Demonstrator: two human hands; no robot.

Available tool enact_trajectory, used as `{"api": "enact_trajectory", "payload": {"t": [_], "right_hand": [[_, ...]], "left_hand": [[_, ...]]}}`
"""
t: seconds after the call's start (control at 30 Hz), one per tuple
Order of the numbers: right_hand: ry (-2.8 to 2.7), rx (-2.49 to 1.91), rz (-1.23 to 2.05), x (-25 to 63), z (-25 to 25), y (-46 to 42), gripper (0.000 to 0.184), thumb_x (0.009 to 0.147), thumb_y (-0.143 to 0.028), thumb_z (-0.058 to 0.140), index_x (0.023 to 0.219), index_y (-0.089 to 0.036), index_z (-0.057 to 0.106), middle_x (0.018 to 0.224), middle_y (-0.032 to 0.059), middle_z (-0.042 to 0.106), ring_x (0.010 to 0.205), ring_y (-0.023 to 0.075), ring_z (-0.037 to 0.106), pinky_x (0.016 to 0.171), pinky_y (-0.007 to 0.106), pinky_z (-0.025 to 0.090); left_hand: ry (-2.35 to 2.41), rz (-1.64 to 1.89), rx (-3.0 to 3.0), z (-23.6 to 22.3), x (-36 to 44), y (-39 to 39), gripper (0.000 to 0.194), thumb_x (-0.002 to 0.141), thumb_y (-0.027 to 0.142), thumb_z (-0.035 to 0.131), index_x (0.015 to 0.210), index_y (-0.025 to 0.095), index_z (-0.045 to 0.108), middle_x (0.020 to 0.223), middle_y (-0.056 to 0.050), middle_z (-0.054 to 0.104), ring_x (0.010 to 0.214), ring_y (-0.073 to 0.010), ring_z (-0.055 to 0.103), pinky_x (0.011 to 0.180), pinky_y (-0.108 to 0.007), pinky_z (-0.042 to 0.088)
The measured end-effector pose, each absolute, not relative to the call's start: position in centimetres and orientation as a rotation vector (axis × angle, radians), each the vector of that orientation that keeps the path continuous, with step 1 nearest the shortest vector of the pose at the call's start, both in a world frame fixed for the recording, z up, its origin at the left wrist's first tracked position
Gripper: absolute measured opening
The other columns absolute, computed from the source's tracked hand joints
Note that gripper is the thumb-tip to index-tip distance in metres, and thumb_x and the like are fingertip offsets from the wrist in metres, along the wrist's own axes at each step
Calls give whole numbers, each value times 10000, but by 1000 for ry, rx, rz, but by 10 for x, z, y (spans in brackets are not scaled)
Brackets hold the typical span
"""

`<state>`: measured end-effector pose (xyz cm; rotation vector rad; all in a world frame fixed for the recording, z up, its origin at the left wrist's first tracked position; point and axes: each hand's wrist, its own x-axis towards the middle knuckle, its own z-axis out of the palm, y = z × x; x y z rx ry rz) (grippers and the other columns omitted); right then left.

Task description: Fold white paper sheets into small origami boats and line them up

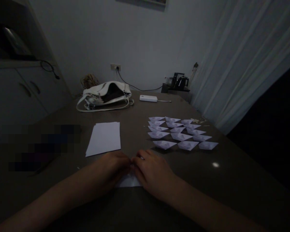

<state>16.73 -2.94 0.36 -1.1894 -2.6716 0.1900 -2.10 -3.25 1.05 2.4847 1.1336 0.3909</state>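
Our left hand (112,166) and right hand (156,174) pinch the paper (129,183); uneven pressure could skew a crease, and a careless swing toward two o'clock could knock the boats (181,137).

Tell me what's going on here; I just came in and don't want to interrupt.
A person is working a piece of white paper at the near side of the table, with the left hand and right hand meeting over it. The hands hide its exact shape. Beyond the left hand lies a stack of white sheets; ahead and to the right, folded paper boats stand in rows. Farther back are a white bag and a small white device.
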Motion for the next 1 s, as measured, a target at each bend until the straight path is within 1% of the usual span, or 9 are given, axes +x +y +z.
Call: {"api": "enact_trajectory", "payload": {"t": [0.1,0.2,0.47,0.8,1.0], "right_hand": [[-2662,-1214,159,165,2,-30,219,881,-284,465,932,-136,619,949,91,589,888,223,522,702,328,442],[-2661,-1218,146,165,1,-30,200,843,-293,514,929,-142,613,950,88,586,878,226,517,688,330,438],[-2626,-1224,201,167,0,-30,230,849,-321,509,985,-163,605,983,83,580,897,220,513,717,335,429],[-2606,-1225,217,168,-2,-28,238,831,-335,522,980,-172,612,968,73,578,886,213,519,721,326,426],[-2591,-1227,239,168,-3,-27,225,863,-302,465,942,-161,623,969,78,580,888,199,521,728,310,417]], "left_hand": [[1135,362,2445,11,-22,-30,221,808,100,434,906,177,617,898,-55,674,804,-168,632,728,-264,490],[1185,350,2386,11,-23,-26,206,788,88,444,897,179,594,879,-45,670,793,-171,627,703,-263,477],[1100,387,2271,5,-29,-9,138,784,90,489,798,165,604,764,-13,667,711,-139,628,644,-220,456],[1036,401,2201,1,-32,-4,149,783,86,507,839,171,616,809,-8,671,765,-145,630,690,-220,469],[1030,423,2057,-1,-34,0,122,764,108,545,847,172,609,830,-8,678,787,-155,640,716,-236,494]]}}
